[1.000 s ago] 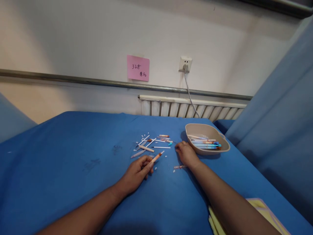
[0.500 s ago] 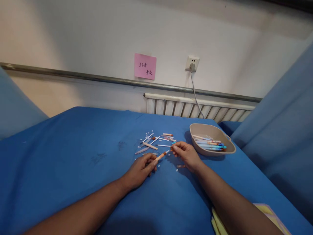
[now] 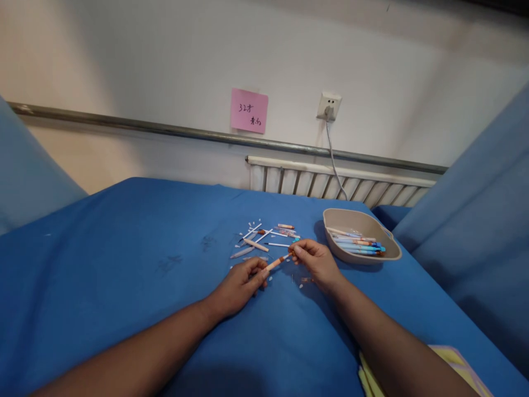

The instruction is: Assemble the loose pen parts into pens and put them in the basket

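Observation:
My left hand is closed around a pen barrel, peach with a brown band, tilted up to the right. My right hand pinches a small brownish pen part at the barrel's white-tipped upper end; the fingers hide most of it. Just beyond my hands lies a loose pile of pen parts: white refills, a peach barrel, a pale purple barrel and small white bits. Below my right hand rests a clear-and-brown piece on the blue cloth.
A beige basket with several pens stands to the right of the pile. A yellow cloth lies near the front right. Behind the blue-covered surface are a radiator, a metal rail and a plugged-in cable.
My right fingers have come up to the barrel's white tip, closing the small gap between them. My left hand keeps its hold, and the whole view has shifted slightly.

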`<state>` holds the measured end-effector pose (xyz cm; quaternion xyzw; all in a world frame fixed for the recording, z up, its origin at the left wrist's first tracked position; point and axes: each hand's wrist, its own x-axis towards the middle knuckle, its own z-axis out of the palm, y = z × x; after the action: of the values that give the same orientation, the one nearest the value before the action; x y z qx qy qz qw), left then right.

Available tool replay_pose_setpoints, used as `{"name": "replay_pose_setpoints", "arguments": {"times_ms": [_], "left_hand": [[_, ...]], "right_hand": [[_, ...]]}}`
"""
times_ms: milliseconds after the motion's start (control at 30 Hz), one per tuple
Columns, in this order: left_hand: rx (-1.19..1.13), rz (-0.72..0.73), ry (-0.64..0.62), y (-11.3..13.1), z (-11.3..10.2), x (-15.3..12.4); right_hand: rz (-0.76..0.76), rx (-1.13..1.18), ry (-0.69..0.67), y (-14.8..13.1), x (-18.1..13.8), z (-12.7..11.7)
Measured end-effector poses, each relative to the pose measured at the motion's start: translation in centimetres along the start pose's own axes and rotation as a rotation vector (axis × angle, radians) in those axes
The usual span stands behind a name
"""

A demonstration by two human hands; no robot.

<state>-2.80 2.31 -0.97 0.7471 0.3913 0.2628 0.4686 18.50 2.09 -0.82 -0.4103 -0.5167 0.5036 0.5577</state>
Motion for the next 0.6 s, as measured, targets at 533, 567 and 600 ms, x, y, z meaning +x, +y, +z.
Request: {"name": "replay_pose_setpoints", "arguments": {"times_ms": [533, 567, 600], "left_hand": [[0.044, 0.024, -0.013, 0.13, -0.02, -0.16], [0.044, 0.023, -0.017, 0.16, -0.02, -0.17], [0.045, 0.021, -0.020, 0.18, -0.03, -0.18]], "right_hand": [[-0.151, -0.239, 0.028, -0.56, -0.73, 0.79], [-0.146, -0.229, 0.031, -0.52, -0.76, 0.86], [-0.140, -0.215, 0.032, -0.47, -0.79, 0.95]]}}
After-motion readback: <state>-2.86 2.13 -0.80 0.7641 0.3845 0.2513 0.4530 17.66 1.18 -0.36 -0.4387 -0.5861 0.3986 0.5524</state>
